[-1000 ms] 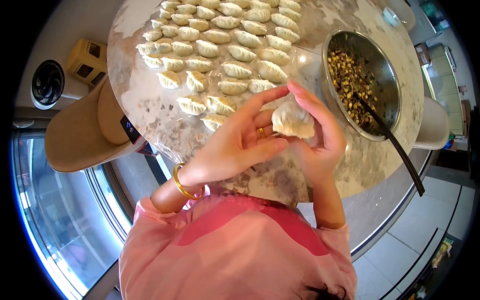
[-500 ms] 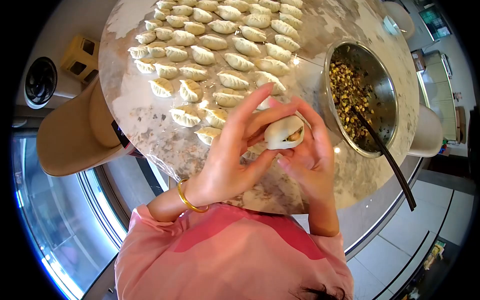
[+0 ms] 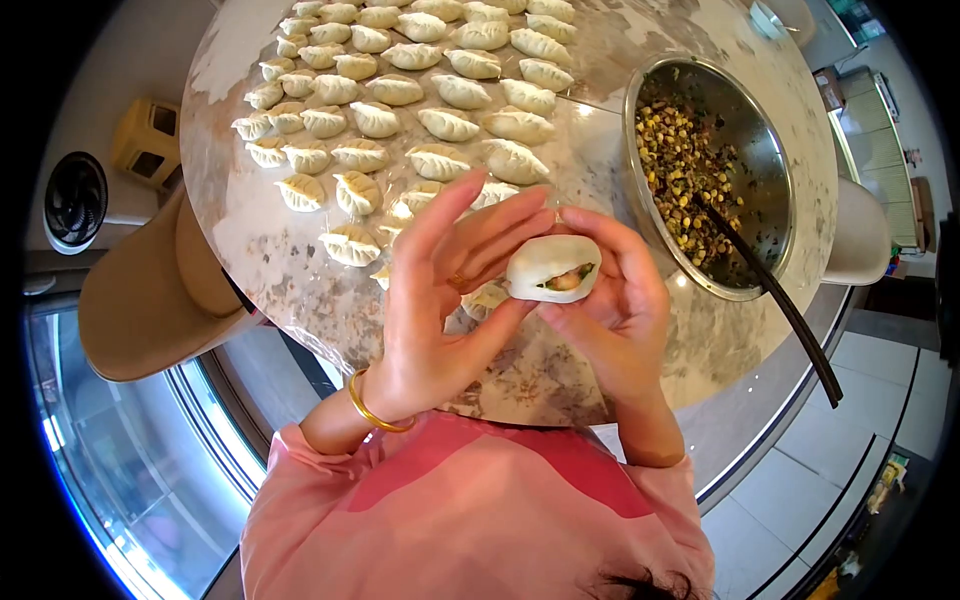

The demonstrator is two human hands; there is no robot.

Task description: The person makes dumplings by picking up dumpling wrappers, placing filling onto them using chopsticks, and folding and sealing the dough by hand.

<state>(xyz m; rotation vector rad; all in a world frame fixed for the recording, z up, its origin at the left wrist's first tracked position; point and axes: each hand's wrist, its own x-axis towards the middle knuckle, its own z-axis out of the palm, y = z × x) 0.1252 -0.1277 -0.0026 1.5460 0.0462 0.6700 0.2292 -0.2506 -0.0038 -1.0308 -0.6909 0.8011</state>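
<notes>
Between fingers (image 3: 612, 231), pale half-open dumpling (image 3: 545, 259)

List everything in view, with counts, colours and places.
Table: one, marbled grey, centre
Unsealed dumpling: one, white, held near centre
Shaped dumplings: dozens, cream, rows on table
Metal bowl: one, silver, table's right side
Filling: one heap, multicoloured, in metal bowl
Utensil: one, black, across metal bowl's rim
Small bowl: one, pale, table's far right
Chairs: at least two, tan and cream, left and right
Crate: one, yellow, left
Likely fan: one, black, far left
Bracelet: one, gold, left wrist
Top: one, pink, bottom centre
Left hand: one, unsealed dumpling's left
Right hand: one, its right
</notes>
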